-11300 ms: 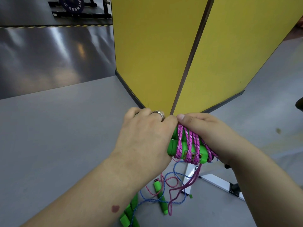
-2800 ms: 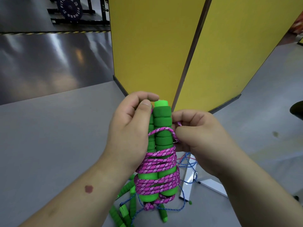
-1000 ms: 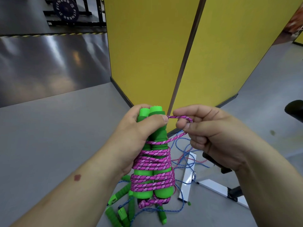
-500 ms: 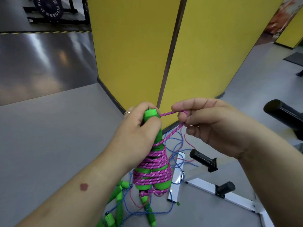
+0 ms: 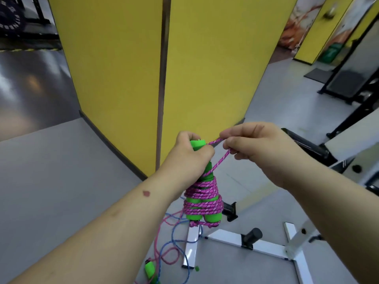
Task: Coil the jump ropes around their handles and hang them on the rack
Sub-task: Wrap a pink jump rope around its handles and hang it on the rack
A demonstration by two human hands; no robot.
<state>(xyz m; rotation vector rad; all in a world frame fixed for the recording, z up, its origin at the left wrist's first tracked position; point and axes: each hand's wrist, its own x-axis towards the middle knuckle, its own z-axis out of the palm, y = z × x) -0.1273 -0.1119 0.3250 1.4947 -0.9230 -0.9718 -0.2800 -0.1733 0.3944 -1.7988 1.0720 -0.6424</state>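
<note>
Hands: left (image 5: 189, 158) grips upright green handles (image 5: 202, 181), right (image 5: 254, 144) pinches pink rope (image 5: 220, 159) loop.

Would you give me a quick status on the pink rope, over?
Left hand grips green handles. Right hand pinches pink rope loop. Rack below, not hung yet.

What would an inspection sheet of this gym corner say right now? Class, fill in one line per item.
Surface: grey floor, matte here, glossy further left.
Job's things: pink rope coiled round paired green handles; white rack with black pegs below.
Clutter: loose blue and pink ropes and another green handle on the floor.
Grippers: left hand grips the handle tops; right hand pinches the rope's loose loop.
Cables: nothing seen.
Surroundings: yellow partition, dark gym frames right.
</note>
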